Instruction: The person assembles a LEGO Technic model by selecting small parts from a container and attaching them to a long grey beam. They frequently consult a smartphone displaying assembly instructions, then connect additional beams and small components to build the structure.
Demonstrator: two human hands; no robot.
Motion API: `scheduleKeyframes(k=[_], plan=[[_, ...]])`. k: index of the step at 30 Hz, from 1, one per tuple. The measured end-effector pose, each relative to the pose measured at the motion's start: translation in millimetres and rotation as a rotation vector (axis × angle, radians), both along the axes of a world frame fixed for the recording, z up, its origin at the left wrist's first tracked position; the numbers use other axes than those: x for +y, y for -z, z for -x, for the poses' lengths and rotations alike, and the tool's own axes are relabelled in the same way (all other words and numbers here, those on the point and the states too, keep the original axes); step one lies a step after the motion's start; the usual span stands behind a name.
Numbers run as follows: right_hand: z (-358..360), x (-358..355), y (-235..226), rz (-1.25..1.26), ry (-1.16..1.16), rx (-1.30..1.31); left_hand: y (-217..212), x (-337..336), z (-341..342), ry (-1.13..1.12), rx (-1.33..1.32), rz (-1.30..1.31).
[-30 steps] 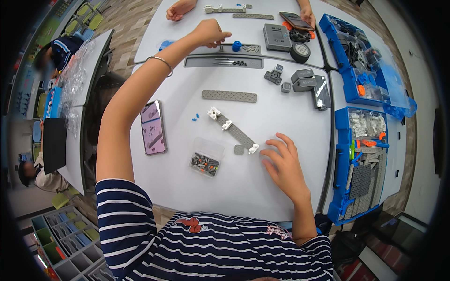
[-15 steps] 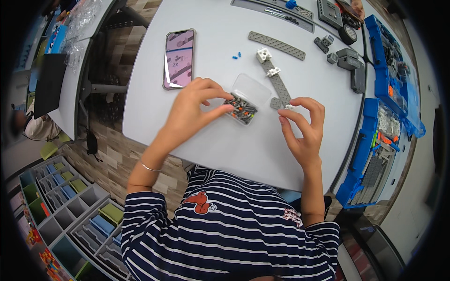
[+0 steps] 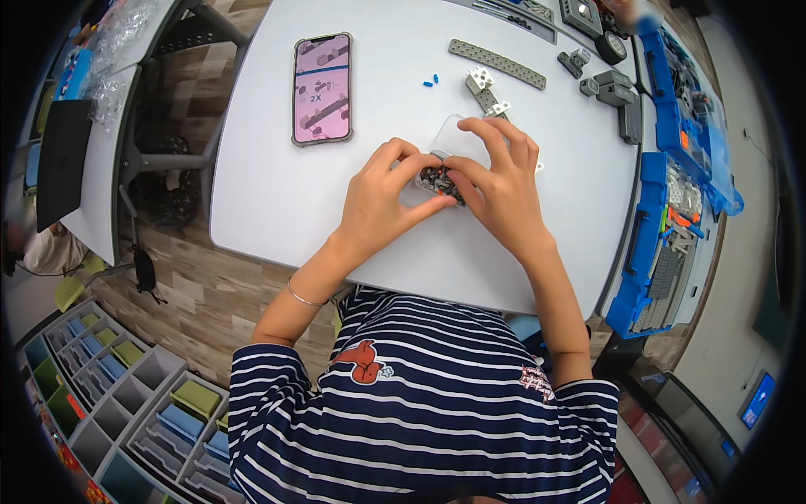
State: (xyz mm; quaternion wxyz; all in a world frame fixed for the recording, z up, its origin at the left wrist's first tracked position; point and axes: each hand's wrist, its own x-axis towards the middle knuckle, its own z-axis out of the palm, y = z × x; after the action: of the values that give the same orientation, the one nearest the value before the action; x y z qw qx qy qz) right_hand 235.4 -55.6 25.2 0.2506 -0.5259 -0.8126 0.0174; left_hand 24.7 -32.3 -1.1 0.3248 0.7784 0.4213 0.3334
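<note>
A small clear plastic box (image 3: 421,181) of mostly dark grey connector pins (image 3: 437,181) sits on the table in front of me, its lid (image 3: 447,134) folded back. My left hand (image 3: 382,197) grips the box between thumb and fingers. Over the box, thumb and index finger of my right hand (image 3: 505,191) pinch among the pins; whatever they hold is hidden. Beyond that hand lies a grey beam (image 3: 487,102) carrying white connector blocks (image 3: 480,79), its near part covered by the hand. Two blue pins (image 3: 431,81) lie farther off.
A phone (image 3: 323,88) showing a building diagram lies at the left. A loose grey beam (image 3: 497,64) is at the back. Grey motor-like blocks (image 3: 613,88) and a wheel (image 3: 611,48) stand back right, beside blue part cases (image 3: 645,260). Another person's blurred hand (image 3: 635,15) shows beyond.
My right hand has moved left from the beam to the pin box, and its fingertips are now among the pins. My left hand stays at the box. The whole view has shifted slightly.
</note>
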Motion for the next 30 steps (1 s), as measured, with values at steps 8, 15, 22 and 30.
scheduleKeyframes(k=[8, 15, 22, 30], plan=[[7.1, 19.5, -15.6, 0.059, -0.166, -0.226, 3.7, 1.1, 3.3, -0.003, -0.074, 0.033], [4.8, 30.3, -15.5, 0.139, -0.256, -0.188, 4.6, 1.0, 3.6, -0.001, -0.074, 0.041], [-0.1, 31.1, -13.1, 0.216, -0.284, -0.102, 5.0, 1.1, 2.5, 0.011, -0.078, 0.047], [-1.3, 27.1, -11.4, 0.256, -0.262, -0.074, 3.8, 1.9, 1.6, 0.008, -0.124, 0.131]])
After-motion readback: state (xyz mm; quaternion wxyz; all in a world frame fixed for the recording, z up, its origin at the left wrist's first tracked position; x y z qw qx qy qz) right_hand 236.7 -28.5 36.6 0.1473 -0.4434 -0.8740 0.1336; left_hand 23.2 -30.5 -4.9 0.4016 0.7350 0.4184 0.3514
